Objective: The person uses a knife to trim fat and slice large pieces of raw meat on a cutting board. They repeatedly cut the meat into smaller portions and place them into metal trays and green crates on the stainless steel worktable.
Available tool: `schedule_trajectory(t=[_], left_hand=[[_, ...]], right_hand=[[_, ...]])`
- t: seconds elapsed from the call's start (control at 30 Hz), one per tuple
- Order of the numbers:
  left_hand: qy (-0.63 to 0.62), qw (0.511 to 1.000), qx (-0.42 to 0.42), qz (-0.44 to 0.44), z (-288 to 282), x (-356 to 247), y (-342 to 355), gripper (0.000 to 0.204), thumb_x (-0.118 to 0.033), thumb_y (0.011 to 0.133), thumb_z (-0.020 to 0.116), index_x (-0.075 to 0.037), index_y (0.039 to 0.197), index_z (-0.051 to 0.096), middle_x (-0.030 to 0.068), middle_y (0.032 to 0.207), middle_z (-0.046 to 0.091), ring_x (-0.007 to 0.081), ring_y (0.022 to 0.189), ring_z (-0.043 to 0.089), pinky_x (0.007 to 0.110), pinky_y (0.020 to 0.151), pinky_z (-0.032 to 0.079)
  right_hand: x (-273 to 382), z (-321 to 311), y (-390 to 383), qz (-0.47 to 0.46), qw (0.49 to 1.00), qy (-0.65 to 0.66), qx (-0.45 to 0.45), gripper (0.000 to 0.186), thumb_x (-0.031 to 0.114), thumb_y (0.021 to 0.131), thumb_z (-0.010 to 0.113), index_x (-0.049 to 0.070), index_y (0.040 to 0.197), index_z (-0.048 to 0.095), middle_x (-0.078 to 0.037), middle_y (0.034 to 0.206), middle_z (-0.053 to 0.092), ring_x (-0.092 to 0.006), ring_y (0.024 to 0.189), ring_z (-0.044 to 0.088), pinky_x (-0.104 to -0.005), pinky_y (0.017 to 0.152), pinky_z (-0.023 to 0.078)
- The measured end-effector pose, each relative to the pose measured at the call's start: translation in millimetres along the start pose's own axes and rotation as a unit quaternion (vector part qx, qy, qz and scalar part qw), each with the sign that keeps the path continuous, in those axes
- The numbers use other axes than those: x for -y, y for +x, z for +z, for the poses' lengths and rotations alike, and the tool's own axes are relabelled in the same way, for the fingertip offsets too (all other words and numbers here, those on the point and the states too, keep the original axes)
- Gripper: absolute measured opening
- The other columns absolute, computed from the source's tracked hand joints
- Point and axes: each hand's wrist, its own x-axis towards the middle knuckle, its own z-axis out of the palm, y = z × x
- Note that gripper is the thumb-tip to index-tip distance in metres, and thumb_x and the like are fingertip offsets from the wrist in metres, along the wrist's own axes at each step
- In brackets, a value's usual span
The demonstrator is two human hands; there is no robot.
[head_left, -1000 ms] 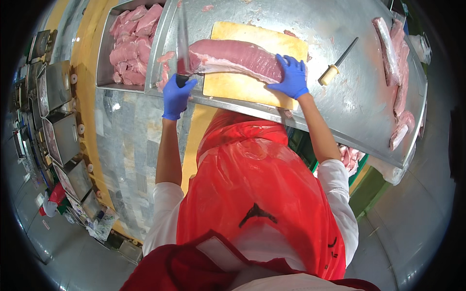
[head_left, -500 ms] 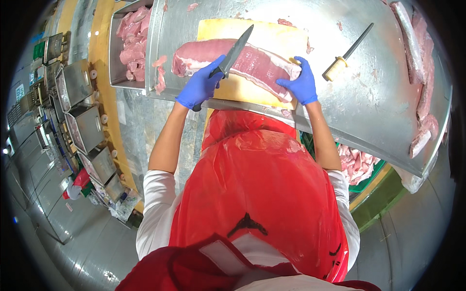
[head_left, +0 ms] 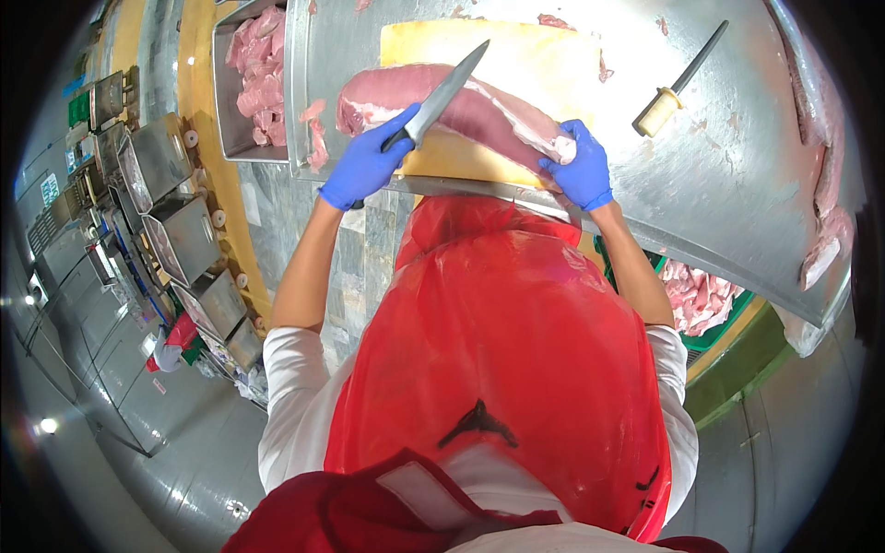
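A long piece of raw pork loin (head_left: 466, 115) lies across the yellow cutting board (head_left: 502, 44), a pale fat strip along its near right edge. My left hand (head_left: 367, 164), in a blue glove, is closed around the dark handle of a knife (head_left: 452, 92). Its blade slants up and to the right over the meat; whether it touches the surface I cannot tell. My right hand (head_left: 583, 170), gloved in blue too, grips the loin's right end at the board's near right corner, thumb on the near side.
A sharpening steel (head_left: 687, 78) with a cream handle rests on the metal table (head_left: 636, 207) at right. Long meat strips (head_left: 820, 157) lie by the far right edge. Left stands a metal tray (head_left: 221, 92) of meat pieces; below the table, a green crate (head_left: 708, 339) holds trimmings.
The loin's right end is turned, showing more of its pale fat side under my right hand. My left hand and knife have come slightly nearer me. The whole view has shifted a little.
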Motion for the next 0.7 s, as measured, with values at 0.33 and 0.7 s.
schedule_trajectory(t=[0.33,0.7], left_hand=[[0.039,0.992,0.025,0.114,1.6,48.7,36.8,0.055,-0.016,0.101,0.061,-0.024,0.154,0.047,0.0004,0.091,0.065,0.0069,0.072,0.056,0.026,0.069,0.052],[-0.039,0.990,0.125,0.048,-4.0,6.7,40.7,0.056,-0.015,0.100,0.061,-0.025,0.154,0.047,-0.0009,0.077,0.056,0.0073,0.056,0.049,0.024,0.049,0.047]], right_hand=[[-13.0,8.2,-9.4,-0.073,0.996,-0.021,-0.037,0.048,0.018,0.073,0.088,0.006,0.111,0.062,-0.017,0.098,0.070,-0.0331,0.089,0.071,-0.0398,0.081,0.056],[-14.9,-1.8,1.9,-0.066,0.997,-0.030,0.034,0.052,0.015,0.072,0.089,0.007,0.115,0.061,-0.014,0.105,0.071,-0.0287,0.098,0.070,-0.0381,0.090,0.054]])
